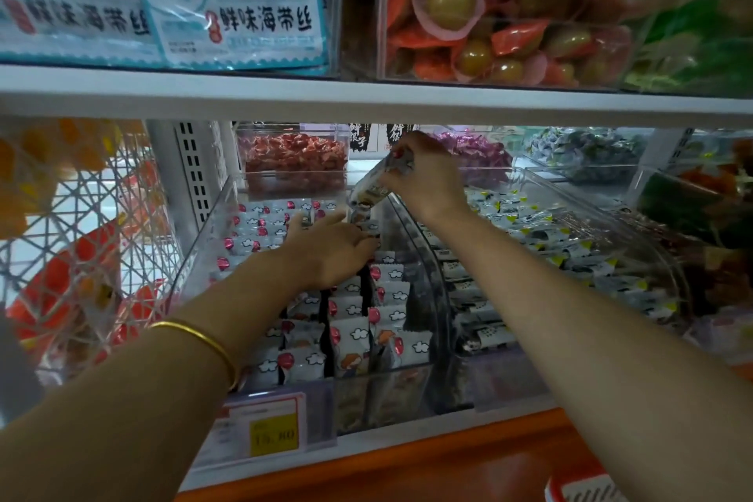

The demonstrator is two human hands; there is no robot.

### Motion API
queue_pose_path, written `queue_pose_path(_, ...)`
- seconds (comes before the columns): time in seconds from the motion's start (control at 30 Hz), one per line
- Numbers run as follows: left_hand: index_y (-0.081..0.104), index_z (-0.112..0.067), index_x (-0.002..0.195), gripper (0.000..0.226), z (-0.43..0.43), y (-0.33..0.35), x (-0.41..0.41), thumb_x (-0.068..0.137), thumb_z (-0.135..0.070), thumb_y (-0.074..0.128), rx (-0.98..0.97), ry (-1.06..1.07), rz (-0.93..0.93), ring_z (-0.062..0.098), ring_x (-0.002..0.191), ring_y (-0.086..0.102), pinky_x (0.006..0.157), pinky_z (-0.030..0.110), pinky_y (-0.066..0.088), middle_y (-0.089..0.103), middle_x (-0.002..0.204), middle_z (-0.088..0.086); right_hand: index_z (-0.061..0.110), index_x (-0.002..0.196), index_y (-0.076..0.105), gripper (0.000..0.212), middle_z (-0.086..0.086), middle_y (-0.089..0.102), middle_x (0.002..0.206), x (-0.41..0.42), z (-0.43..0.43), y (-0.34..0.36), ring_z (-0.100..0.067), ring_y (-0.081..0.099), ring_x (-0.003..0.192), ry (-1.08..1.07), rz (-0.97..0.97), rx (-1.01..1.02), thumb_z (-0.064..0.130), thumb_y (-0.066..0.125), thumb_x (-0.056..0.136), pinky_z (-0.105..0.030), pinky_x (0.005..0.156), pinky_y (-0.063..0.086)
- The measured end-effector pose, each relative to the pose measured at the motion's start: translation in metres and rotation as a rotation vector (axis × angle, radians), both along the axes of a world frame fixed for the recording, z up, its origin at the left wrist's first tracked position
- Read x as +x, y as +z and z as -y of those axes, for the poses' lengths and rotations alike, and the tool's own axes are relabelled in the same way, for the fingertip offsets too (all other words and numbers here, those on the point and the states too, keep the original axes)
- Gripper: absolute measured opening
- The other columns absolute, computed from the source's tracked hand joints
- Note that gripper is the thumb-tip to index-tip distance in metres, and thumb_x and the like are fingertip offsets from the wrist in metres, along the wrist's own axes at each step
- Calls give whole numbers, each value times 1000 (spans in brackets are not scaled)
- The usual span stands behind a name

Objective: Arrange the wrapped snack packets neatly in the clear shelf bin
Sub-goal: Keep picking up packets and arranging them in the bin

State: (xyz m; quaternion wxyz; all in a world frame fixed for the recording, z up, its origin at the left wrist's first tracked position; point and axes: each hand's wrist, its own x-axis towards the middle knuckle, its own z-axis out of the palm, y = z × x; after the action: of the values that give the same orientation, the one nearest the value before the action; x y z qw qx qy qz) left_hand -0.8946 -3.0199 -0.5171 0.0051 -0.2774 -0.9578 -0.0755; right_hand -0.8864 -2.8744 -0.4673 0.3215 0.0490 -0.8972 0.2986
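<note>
While the left hand [330,253] lies palm down on the back rows, its fingers [368,244] dip among the snack packets [354,334]; too blurred to tell whether they pinch 1. Right hand [423,175] is raised over the bin's 12 o'clock end, fingers clamped on a tilted bundle of packets [379,179].

Clear shelf bin [203,240] sits at centre, packets standing in about 3 front-to-back rows, with dark gaps along its 3 o'clock wall. Headroom is tight: upper shelf board [366,98] runs just above the right hand. A small clear box of red sweets [293,159] sits at the bin's 12 o'clock.

Packets are white with clouds and a red balloon. Bags [244,12] on the upper shelf read 鲜味海带丝. Yellow price tag [275,434] at 6 o'clock has blurred digits.

Wire basket [81,236] at 9 o'clock, neighbouring bin [652,240] of white-black packets at 3 o'clock, touching. Shelf front is orange [448,461]. Gold bangle [203,338] on the left wrist.
</note>
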Motion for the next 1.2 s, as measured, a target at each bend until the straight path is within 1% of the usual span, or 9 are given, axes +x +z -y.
queue_pose_path(0.2,53,-26,128,50,5,1,6,98,-44,18,10,-23,8,13,143,11,111,52,-7,32,151,-1,9,108,59,32,-12,60,110,-16,14,4,-28,51,110,-28,139,539,19,70,80,-37,90,47)
queue_pose_path(0.33,58,-21,121,49,8,2,11,98,-42,20,17,-17,-38,15,142,17,110,53,1,42,144,0,16,109,63,40,-14,55,117,-24,19,7,-29,46,117,-7,319,749,34,76,75,-34,88,41)
queue_pose_path(0.4,59,-17,114,49,11,1,14,97,-42,21,-7,5,-117,19,138,26,108,54,9,51,133,1,24,107,66,26,-12,55,120,-31,21,7,-29,44,117,26,420,829,29,69,82,-32,85,39)
queue_pose_path(0.5,56,-14,115,49,14,-1,18,97,-43,19,-36,48,-156,19,138,25,111,55,11,46,137,3,30,125,58,38,-15,42,137,-40,23,3,-37,37,126,0,566,935,18,46,91,-42,99,40)
queue_pose_path(0.6,51,-12,122,50,16,-5,23,98,-41,18,-5,62,-126,19,140,19,112,57,8,36,146,5,23,126,58,41,-9,49,138,-45,27,3,-32,43,124,25,589,923,13,39,90,-43,99,39)
queue_pose_path(0.73,43,-15,131,50,18,-10,25,98,-42,17,31,43,-107,17,144,10,113,55,4,21,155,1,16,109,67,28,-7,62,121,-50,26,5,-25,57,107,31,418,823,8,47,91,-37,92,40)
queue_pose_path(0.97,52,-8,113,46,18,-8,25,98,-38,20,107,40,-78,23,135,29,110,57,13,40,138,11,9,113,63,27,-21,47,128,-63,39,-9,-37,43,119,-111,351,875,3,55,88,-43,101,35)
queue_pose_path(1.1,50,-13,127,49,19,-6,24,98,-38,21,114,43,-55,19,141,18,114,55,5,29,151,4,9,101,66,15,-23,46,130,-62,37,-10,-37,43,118,-137,342,929,8,58,88,-40,98,37)
queue_pose_path(1.2,54,-11,117,47,21,-2,27,97,-38,22,121,44,-55,23,133,30,111,54,14,41,140,8,5,79,56,11,-25,48,129,-58,37,-8,-37,46,115,-124,370,877,10,59,88,-39,91,40)
